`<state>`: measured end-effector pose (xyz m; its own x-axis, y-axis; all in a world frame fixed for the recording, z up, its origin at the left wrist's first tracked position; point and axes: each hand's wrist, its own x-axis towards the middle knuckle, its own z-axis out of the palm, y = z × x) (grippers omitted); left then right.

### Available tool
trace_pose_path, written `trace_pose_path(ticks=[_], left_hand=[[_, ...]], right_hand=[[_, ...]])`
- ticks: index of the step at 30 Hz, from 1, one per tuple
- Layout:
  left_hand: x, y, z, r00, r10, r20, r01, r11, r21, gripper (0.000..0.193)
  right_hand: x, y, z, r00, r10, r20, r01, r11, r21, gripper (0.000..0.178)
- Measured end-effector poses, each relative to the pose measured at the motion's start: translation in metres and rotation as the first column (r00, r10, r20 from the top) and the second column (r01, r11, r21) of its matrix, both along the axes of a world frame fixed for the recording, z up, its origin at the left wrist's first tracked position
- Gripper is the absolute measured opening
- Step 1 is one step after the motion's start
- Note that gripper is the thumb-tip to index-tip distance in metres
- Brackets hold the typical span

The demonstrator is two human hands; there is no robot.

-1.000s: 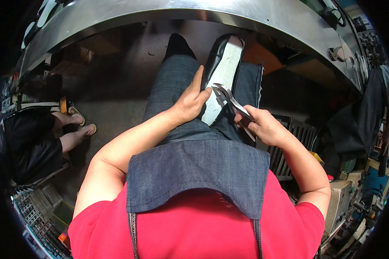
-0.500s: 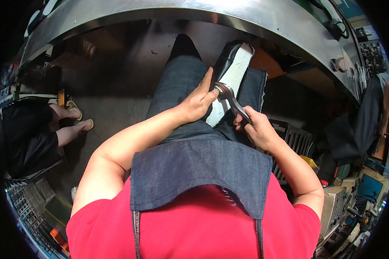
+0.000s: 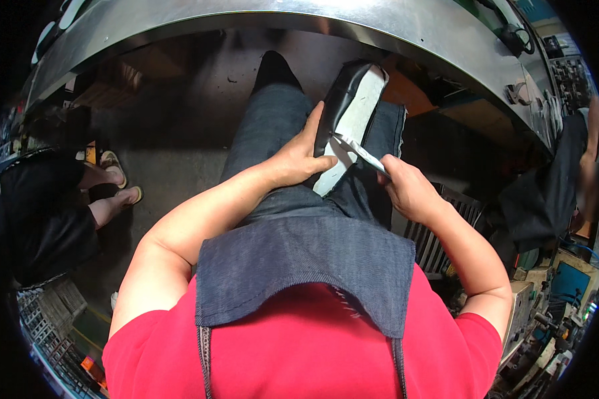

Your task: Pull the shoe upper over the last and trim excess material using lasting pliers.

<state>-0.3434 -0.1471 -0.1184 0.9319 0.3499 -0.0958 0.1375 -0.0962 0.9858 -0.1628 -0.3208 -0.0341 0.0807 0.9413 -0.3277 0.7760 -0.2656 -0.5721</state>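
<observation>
A black shoe upper [image 3: 340, 94] on its form lies sole-up across my lap, toe pointing away. Its pale insole [image 3: 359, 110] faces up, with small dark marks along it. My left hand [image 3: 298, 154] grips the shoe from its left side, fingers along the black upper and thumb over the insole's edge. My right hand [image 3: 409, 186] is closed around the handles of metal pincers [image 3: 365, 155]. Their jaws touch the shoe's left edge near mid-length, close to my left thumb; whether they pinch material is too small to tell.
A metal-topped workbench [image 3: 259, 21] curves across the far side. At left sits another person whose sandaled feet [image 3: 120, 186] show; another person's arm [image 3: 590, 159] is at far right. A slatted crate [image 3: 439, 229] and machinery [image 3: 559, 292] stand to my right.
My right hand has moved slightly right and turned the pincers, so their handles lie at a different angle. The shoe has tilted, and my left thumb sits lower along it.
</observation>
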Motion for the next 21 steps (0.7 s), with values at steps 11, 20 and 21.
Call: trace_pose_path(ticks=[11,20,21], left_hand=[[0.016,0.001,-0.002,0.994,0.091,-0.065,-0.111,0.849,-0.516,0.097],[0.030,0.004,-0.002,0.978,0.152,-0.142,-0.197,0.892,-0.406,0.078],[0.031,0.003,-0.002,0.979,0.145,-0.142,-0.191,0.894,-0.406,0.078]], right_hand=[[0.010,-0.024,-0.050,0.995,-0.003,0.100,-0.020,0.973,0.230,0.015],[0.005,-0.040,-0.022,0.982,-0.162,-0.099,0.180,0.960,0.213,0.020],[0.003,-0.037,-0.018,0.981,-0.169,-0.099,0.187,0.959,0.214,0.020]])
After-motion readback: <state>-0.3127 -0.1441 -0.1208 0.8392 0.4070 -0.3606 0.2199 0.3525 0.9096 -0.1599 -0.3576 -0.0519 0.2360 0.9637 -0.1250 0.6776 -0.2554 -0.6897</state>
